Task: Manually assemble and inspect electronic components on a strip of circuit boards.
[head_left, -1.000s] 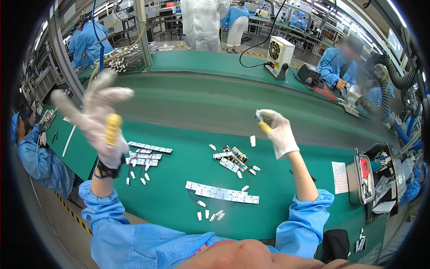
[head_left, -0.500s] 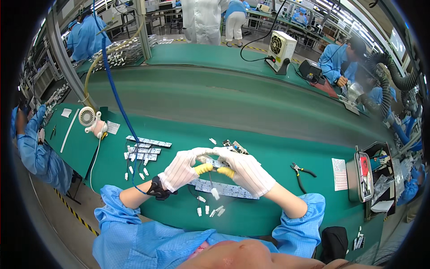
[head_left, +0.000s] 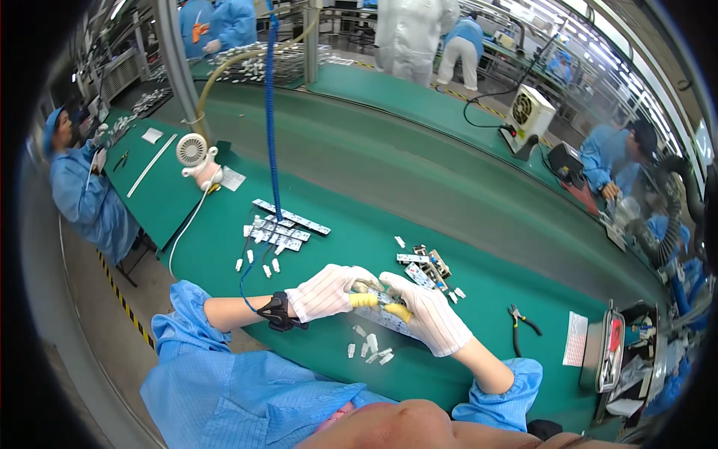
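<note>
My left hand [head_left: 327, 292], in a white striped glove with yellow fingertips, is closed on one end of a small circuit board [head_left: 380, 298]. My right hand [head_left: 434, 317], gloved alike, pinches the board's other end. Fingers cover most of it. Just beneath lies a long white LED board strip [head_left: 383, 322], partly hidden by the hands. Several white plug connectors [head_left: 372, 343] are scattered nearer me. Beyond my right hand sits a small pile of boards with metal frames [head_left: 436, 263]. A black band with a coiled blue cord is on my left wrist.
Several board strips [head_left: 292, 221] with wired connectors lie at left, near a small fan [head_left: 192, 151]. Cutting pliers [head_left: 516, 322], a printed sheet [head_left: 574, 338] and a metal tool box [head_left: 602, 352] are at right. The blue coiled cord [head_left: 271, 120] hangs over the bench. Co-workers sit left and far right.
My view has turned, shifting the bench. Both hands still hold the board and have come lower, closer over the long strip. The pile of boards beyond my right hand is now more visible.
</note>
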A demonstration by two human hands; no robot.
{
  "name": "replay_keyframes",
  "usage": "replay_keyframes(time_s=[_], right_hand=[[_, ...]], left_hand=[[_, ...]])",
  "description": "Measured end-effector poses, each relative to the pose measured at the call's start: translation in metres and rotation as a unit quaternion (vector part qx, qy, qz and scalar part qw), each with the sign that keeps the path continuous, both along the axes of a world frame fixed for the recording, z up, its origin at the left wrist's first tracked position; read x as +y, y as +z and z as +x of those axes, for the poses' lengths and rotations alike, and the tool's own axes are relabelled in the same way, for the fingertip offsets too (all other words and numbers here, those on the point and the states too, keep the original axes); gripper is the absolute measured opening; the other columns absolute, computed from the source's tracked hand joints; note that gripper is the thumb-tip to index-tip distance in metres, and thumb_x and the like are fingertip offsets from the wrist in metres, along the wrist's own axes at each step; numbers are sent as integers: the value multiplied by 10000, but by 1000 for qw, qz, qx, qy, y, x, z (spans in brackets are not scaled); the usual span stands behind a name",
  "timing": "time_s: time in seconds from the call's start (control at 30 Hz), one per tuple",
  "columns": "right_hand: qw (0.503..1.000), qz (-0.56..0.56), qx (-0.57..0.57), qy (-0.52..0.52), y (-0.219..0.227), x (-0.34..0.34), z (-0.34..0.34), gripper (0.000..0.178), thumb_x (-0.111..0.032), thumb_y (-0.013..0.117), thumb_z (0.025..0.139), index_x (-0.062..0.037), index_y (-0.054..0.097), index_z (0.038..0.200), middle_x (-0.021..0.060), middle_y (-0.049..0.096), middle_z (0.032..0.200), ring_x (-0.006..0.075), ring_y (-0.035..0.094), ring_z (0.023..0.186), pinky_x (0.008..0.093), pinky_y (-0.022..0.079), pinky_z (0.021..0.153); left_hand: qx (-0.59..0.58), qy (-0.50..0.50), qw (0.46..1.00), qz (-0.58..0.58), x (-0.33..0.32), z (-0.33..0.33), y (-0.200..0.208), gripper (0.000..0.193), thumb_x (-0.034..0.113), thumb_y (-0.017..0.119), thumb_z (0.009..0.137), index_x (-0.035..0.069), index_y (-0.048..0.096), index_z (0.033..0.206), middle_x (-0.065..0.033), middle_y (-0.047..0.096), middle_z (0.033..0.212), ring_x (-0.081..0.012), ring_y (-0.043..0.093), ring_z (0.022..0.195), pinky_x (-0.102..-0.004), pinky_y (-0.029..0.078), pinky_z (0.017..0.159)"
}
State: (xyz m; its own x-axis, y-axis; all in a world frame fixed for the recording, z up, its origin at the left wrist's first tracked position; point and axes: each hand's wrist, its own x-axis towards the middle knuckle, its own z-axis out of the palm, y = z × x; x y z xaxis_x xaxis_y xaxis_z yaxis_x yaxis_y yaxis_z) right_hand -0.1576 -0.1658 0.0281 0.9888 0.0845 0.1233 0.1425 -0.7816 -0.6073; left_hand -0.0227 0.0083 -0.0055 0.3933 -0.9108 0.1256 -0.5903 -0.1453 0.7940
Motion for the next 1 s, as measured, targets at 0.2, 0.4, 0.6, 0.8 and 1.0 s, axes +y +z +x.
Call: replay_keyframes(time_s=[0.2,0.4,0.6,0.8,1.0], right_hand=[[995,-43,-84,-9,-3,1,0,455,-123,650,801,-55,493,1222,128,632,970,311,613,855,366,483,733],[992,-46,-115,-29,-8,-6,-8,465,-108,653,795,-61,489,1227,117,629,948,293,612,846,362,480,732],[992,-56,-98,-50,-11,-10,-16,477,-109,654,791,-77,490,1238,112,626,972,297,603,879,366,468,776],[987,-98,-126,-34,-16,-15,-16,509,-101,617,791,-39,435,1262,153,610,926,304,606,835,387,470,718],[978,-126,-162,-36,-15,-17,-17,521,-123,623,794,-35,424,1267,139,606,892,288,605,808,379,467,695]], left_hand=[[5,18,999,-45,-5,-4,5,368,291,673,806,47,598,1071,-161,628,770,-326,599,663,-361,469,597],[7,-9,999,-45,-18,-5,-2,350,299,661,817,46,603,1053,-167,642,816,-312,620,716,-348,483,632],[32,-16,999,-23,-24,-11,7,326,285,660,813,41,607,1023,-168,645,826,-316,621,731,-351,487,654],[30,-14,999,-18,-27,-11,5,317,271,664,809,33,611,1012,-175,644,840,-319,624,750,-355,488,669],[38,-19,999,-19,-32,-11,8,308,270,664,811,35,611,1003,-180,638,847,-322,623,753,-361,489,670]])
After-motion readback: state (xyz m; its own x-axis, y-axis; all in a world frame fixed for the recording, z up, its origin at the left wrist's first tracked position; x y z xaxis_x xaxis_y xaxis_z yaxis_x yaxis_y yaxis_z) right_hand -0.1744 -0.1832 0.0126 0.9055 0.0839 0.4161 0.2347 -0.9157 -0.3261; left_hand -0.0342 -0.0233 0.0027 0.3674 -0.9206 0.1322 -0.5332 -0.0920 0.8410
